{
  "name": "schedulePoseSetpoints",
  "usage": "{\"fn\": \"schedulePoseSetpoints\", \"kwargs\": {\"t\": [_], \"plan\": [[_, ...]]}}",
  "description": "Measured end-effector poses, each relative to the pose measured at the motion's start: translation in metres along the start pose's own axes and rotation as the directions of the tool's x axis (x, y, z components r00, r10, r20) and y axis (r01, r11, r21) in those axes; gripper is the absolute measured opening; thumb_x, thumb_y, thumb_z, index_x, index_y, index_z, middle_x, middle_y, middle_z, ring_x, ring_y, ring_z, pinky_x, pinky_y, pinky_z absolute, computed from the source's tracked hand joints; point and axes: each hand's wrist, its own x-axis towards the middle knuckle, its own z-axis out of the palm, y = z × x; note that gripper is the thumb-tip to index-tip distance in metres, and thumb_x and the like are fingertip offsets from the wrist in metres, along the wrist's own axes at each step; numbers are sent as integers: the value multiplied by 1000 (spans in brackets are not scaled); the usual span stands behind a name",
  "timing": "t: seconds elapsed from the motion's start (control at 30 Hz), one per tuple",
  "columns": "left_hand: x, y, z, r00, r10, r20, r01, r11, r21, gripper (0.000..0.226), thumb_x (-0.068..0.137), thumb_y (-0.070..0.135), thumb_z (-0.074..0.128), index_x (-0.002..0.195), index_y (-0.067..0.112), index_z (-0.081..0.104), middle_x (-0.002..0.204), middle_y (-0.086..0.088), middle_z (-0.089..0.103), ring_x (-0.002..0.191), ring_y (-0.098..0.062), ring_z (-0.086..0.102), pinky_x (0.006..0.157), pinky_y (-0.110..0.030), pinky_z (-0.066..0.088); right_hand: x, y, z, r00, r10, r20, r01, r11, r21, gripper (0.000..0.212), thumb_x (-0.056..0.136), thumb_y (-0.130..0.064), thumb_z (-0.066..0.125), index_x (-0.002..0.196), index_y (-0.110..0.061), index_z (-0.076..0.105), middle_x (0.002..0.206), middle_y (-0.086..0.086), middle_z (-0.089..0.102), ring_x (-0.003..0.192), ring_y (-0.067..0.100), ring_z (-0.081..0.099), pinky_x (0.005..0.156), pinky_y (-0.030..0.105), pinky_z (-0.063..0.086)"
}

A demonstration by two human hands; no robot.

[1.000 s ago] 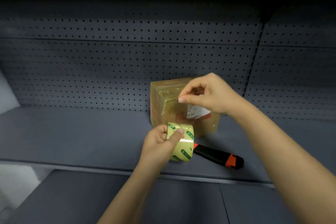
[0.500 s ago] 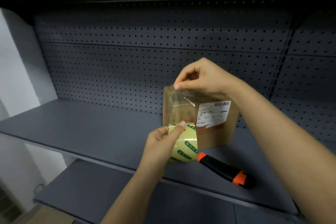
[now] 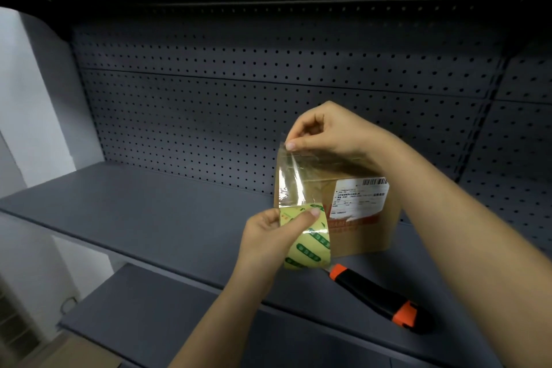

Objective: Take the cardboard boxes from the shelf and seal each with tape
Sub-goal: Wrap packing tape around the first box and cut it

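Observation:
A small brown cardboard box (image 3: 363, 236) with a white shipping label stands on the grey shelf (image 3: 149, 218). My left hand (image 3: 268, 239) grips a roll of clear tape (image 3: 310, 245) with green printing, held in front of the box's lower left corner. My right hand (image 3: 328, 131) pinches the free end of the tape at the box's top left edge. A clear strip of tape (image 3: 291, 179) stretches from the roll up to those fingers, across the box's left front.
A black and orange utility knife (image 3: 379, 297) lies on the shelf in front of the box, to the right. Behind is a perforated grey back panel (image 3: 209, 116). A lower shelf (image 3: 143, 308) sits below, and a white wall is at the left.
The tape strip between roll and right hand has grown longer as the right hand rose to the box's top edge. The view shifted left and closer.

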Motion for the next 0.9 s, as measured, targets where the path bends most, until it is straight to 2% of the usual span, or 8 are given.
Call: {"fn": "schedulePoseSetpoints", "kwargs": {"t": [0.13, 0.23, 0.4, 0.53, 0.6, 0.7, 0.9], "plan": [[2, 1, 0, 1000, -27, -2, 27, 1000, -10, 30, 78, 24, 81, 96, 1, 73, 84, -14, 76, 71, -27, 74, 55, -30, 57, 2, 7, -1, 1000, 13, 0, -13, 1000, 6, 14, 80, -24, 79, 89, -14, 77, 79, -5, 73, 74, 7, 66, 71, 18, 51], [4, 2, -1, 999, -52, 3, 52, 999, -1, 34, 77, 27, 81, 97, 0, 73, 84, -14, 76, 71, -26, 74, 55, -29, 57, 4, 11, 1, 1000, 26, 10, -26, 1000, 15, 14, 80, -23, 79, 90, -13, 76, 77, -6, 73, 70, 4, 65, 68, 16, 49], [4, 1, 0, 998, -66, 8, 66, 998, -8, 35, 77, 28, 81, 98, 0, 73, 84, -13, 76, 72, -26, 74, 57, -29, 57, 5, 14, 5, 999, 30, 15, -30, 1000, 9, 12, 81, -24, 79, 89, -16, 77, 79, -3, 73, 71, 7, 64, 71, 21, 52], [5, 2, 0, 997, -68, 28, 68, 997, -20, 34, 78, 27, 80, 99, 2, 74, 87, -13, 77, 76, -27, 75, 58, -29, 57, 5, 13, 3, 999, 32, 19, -32, 999, 8, 12, 82, -25, 78, 90, -17, 76, 85, 4, 74, 77, 20, 66, 77, 34, 56], [4, 2, 1, 998, -59, 37, 60, 998, -35, 35, 77, 27, 80, 100, 1, 73, 87, -13, 77, 76, -27, 75, 57, -29, 57, 3, 10, 1, 999, 21, 27, -21, 1000, 22, 11, 82, -24, 77, 90, -16, 76, 86, 2, 74, 78, 20, 67, 76, 31, 55], [1, 2, 3, 998, -29, 57, 33, 997, -68, 35, 77, 25, 80, 100, 0, 73, 87, -14, 76, 74, -25, 75, 56, -28, 56, 1, 7, -3, 1000, -6, 26, 5, 999, 37, 10, 83, -22, 77, 90, -16, 75, 84, -3, 73, 77, 10, 66, 74, 20, 52], [1, 0, 14, 999, -4, 53, 8, 997, -78, 36, 76, 25, 82, 100, -1, 72, 87, -16, 76, 78, -30, 74, 64, -36, 61, 0, 14, -9, 999, 8, 38, -7, 1000, -13, 13, 82, -28, 77, 91, -18, 75, 90, 0, 74, 85, 21, 68, 80, 29, 55]]}}
